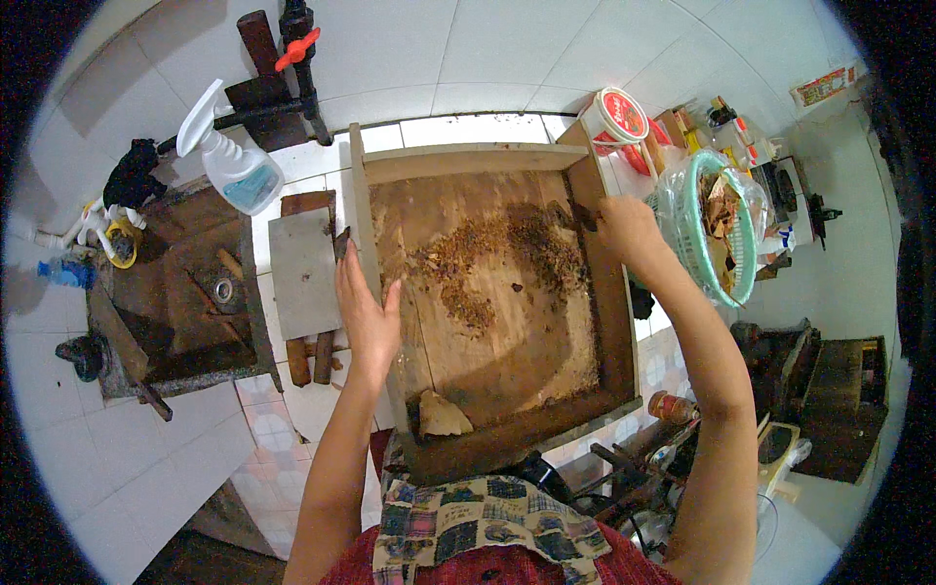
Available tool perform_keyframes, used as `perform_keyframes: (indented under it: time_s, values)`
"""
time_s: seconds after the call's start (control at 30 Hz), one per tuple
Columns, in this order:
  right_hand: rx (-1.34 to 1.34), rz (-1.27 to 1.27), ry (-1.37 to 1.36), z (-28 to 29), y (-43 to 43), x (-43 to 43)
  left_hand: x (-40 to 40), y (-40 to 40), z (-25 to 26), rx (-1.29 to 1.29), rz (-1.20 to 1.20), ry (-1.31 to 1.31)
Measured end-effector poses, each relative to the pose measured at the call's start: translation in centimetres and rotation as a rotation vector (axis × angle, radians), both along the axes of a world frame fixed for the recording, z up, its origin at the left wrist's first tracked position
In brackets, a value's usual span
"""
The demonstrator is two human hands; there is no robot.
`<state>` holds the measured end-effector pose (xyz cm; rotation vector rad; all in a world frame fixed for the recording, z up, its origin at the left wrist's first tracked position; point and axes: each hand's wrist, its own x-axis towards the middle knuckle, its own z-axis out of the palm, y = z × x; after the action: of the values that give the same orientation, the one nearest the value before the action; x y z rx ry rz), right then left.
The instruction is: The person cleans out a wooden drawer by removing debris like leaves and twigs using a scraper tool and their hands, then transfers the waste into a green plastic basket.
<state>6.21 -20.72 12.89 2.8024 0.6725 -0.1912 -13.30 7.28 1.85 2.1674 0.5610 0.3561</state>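
Note:
A wooden drawer (504,417) lies before me, its floor strewn with brown crumbly debris (468,311) and dark residue along the right side. One pale flat scrap (442,415) rests in its near left corner. My left hand (368,307) grips the drawer's left wall, thumb over the rim and fingers along the outside. At the drawer's right wall, my right hand (630,228) is closed in a fist around a dark implement (583,216), whose end touches the inner side. Its exact kind is hard to make out.
Left of the drawer lie a grey rectangular blade (303,274) with wooden handles, a spray bottle (241,172) and a stained sink (197,292). A plastic tub (618,121) and a green basket (742,248) of dry scraps stand right. A black pipe with a red valve handle (297,50) rises behind.

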Motion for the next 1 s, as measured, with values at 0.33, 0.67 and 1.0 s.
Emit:
perform_keyframes:
  time_s: [0.33,0.67,1.0]
  values:
    - [-0.059,-0.139,0.083,-4.4,6.6,0.8,0.3,-0.1,0.0,0.021,0.015,0.021]
    - [-0.135,-0.195,0.130,-2.0,3.2,-3.2,0.3,-0.2,-0.1,0.019,0.012,0.004]
    - [-0.100,-0.244,0.128,-0.8,2.5,-2.8,0.2,0.1,-0.3,0.030,0.009,-0.004]
